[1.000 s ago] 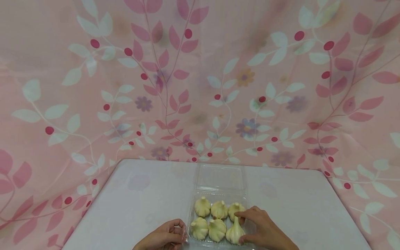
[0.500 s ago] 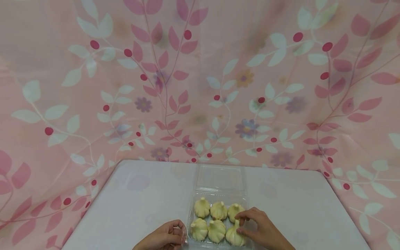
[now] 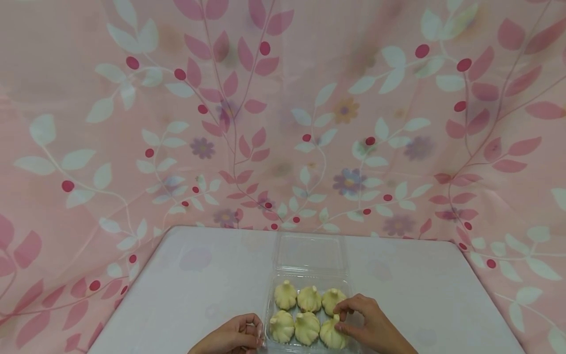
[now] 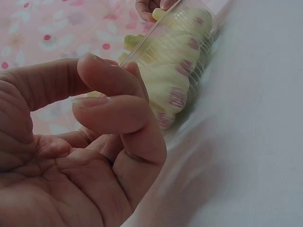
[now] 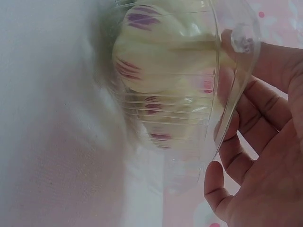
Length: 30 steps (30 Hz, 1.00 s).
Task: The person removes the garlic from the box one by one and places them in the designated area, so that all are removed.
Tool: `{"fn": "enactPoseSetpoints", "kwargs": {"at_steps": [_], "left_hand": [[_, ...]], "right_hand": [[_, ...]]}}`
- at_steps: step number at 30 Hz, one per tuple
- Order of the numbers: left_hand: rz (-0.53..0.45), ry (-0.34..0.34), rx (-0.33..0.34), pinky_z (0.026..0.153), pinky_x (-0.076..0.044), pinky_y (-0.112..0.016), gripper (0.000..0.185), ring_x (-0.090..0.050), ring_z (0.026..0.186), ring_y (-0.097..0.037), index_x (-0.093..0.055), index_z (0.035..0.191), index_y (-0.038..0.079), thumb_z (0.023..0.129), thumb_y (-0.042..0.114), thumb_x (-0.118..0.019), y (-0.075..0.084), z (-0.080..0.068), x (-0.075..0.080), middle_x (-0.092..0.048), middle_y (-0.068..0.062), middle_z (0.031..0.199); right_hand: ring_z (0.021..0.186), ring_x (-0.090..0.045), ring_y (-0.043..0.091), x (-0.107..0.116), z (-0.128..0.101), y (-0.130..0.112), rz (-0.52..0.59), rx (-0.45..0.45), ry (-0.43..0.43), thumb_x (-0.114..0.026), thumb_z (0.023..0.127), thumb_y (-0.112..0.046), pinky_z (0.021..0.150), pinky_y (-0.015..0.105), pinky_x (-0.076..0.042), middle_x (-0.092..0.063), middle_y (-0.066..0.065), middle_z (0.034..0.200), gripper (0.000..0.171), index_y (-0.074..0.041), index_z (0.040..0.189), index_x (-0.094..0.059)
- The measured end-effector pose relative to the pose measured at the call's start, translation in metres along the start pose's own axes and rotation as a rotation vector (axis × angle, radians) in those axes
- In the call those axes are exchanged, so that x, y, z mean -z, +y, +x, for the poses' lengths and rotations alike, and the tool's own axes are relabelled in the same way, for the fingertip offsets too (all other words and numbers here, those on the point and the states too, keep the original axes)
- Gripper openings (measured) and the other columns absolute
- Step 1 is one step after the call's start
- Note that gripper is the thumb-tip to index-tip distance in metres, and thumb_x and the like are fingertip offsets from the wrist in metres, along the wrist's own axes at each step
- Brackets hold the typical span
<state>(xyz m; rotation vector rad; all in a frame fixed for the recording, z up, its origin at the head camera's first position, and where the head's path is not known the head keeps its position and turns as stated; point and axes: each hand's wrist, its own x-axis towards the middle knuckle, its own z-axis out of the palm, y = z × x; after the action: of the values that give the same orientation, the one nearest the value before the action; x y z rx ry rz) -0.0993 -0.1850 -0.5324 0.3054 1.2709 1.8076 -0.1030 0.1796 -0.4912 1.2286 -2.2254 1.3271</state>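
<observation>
Several pale garlic bulbs (image 3: 307,327) sit in two rows in a clear plastic clamshell container (image 3: 305,276), stems up. At the front right, my right hand (image 3: 369,322) pinches the stem of one garlic bulb (image 3: 332,337) between thumb and forefinger. The right wrist view shows that hand (image 5: 270,142) behind the container's clear rim (image 5: 232,106), and purple streaks on the bulbs' undersides. My left hand (image 3: 233,335) holds the container's left edge with curled fingers. In the left wrist view, fingers of the left hand (image 4: 90,142) partly hide that rim.
The container's clear lid (image 3: 311,251) lies folded back, away from me. Everything stands on a white-covered table (image 3: 208,275). Behind the table hangs a pink cloth (image 3: 283,123) with leaves and flowers.
My right thumb has moved up from the side of the front right bulb to its stem, and the bulb has tipped slightly. The left hand stays at the container's edge.
</observation>
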Motion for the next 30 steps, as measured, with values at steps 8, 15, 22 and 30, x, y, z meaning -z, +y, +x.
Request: {"fn": "enactPoseSetpoints", "kwargs": {"at_steps": [8, 15, 22, 30], "left_hand": [[0.014, -0.003, -0.011, 0.056, -0.041, -0.019, 0.016, -0.048, 0.064, -0.005, -0.047, 0.102, 0.008, 0.089, 0.005, -0.055, 0.000, 0.001, -0.001, -0.058, 0.002, 0.083], [0.013, 0.003, -0.002, 0.056, -0.041, -0.019, 0.016, -0.048, 0.064, -0.005, -0.047, 0.103, 0.008, 0.089, 0.005, -0.055, 0.001, 0.001, -0.001, -0.058, 0.001, 0.084], [0.006, -0.004, 0.000, 0.057, -0.041, -0.018, 0.016, -0.049, 0.064, -0.004, -0.047, 0.103, 0.008, 0.090, 0.004, -0.055, 0.002, 0.000, -0.003, -0.059, 0.002, 0.087], [0.016, 0.015, 0.008, 0.059, -0.045, -0.017, 0.015, -0.057, 0.069, -0.003, -0.048, 0.102, 0.008, 0.089, 0.004, -0.056, 0.002, 0.000, -0.003, -0.061, 0.002, 0.087]], "right_hand": [[0.069, -0.056, 0.011, -0.002, -0.002, 0.003, 0.050, 0.035, -0.014, -0.076, 0.070, 0.003, 0.060, 0.028, -0.047, -0.061, -0.001, 0.083, 0.043, -0.017, 0.104, -0.061], [0.069, -0.055, 0.009, -0.008, -0.014, 0.021, 0.084, 0.010, -0.024, -0.075, 0.074, 0.000, 0.058, 0.026, -0.047, -0.061, 0.000, 0.087, 0.031, -0.009, 0.100, -0.061], [0.070, -0.054, 0.010, -0.008, -0.022, 0.026, 0.098, -0.083, -0.043, -0.074, 0.078, -0.007, 0.060, 0.025, -0.047, -0.061, -0.004, 0.090, 0.027, -0.012, 0.101, -0.060], [0.069, -0.054, 0.010, -0.001, -0.020, 0.017, 0.147, -0.221, -0.037, -0.072, 0.081, -0.011, 0.061, 0.025, -0.045, -0.063, -0.003, 0.089, 0.026, -0.010, 0.104, -0.060]]}}
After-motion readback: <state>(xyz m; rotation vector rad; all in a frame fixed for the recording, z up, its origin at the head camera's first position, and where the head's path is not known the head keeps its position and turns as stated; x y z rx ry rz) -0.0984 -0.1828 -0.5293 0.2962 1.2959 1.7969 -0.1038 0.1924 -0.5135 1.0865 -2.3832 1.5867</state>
